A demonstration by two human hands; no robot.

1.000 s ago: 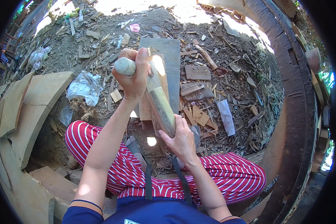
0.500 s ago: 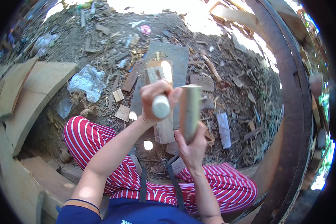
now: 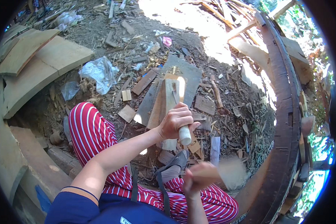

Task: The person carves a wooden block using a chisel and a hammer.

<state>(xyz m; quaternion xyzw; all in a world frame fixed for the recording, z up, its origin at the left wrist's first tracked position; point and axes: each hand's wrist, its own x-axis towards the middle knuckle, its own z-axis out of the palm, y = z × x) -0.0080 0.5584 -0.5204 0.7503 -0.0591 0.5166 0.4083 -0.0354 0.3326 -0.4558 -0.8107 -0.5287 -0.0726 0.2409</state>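
My left hand [image 3: 175,122] is closed around the pale round handle [image 3: 184,135] of what looks like a chisel. Its narrow blade [image 3: 174,93] lies over a slotted length of pale timber [image 3: 168,91], which rests with another board on a weathered grey board [image 3: 190,74]. At lower right my right hand [image 3: 194,179] grips a wooden block [image 3: 227,173], smeared by motion, above my right leg.
Curved cut planks [image 3: 44,71] are stacked at left. A long dark curved timber [image 3: 282,112] bounds the right side. Wood scraps, dirt and crumpled plastic bags [image 3: 99,74] cover the ground. Loose sticks [image 3: 239,31] lie in sunlight beyond.
My left hand has moved right and down with the handle. The wooden block in my right hand has swung down and right, away from the timber. The view has shifted.
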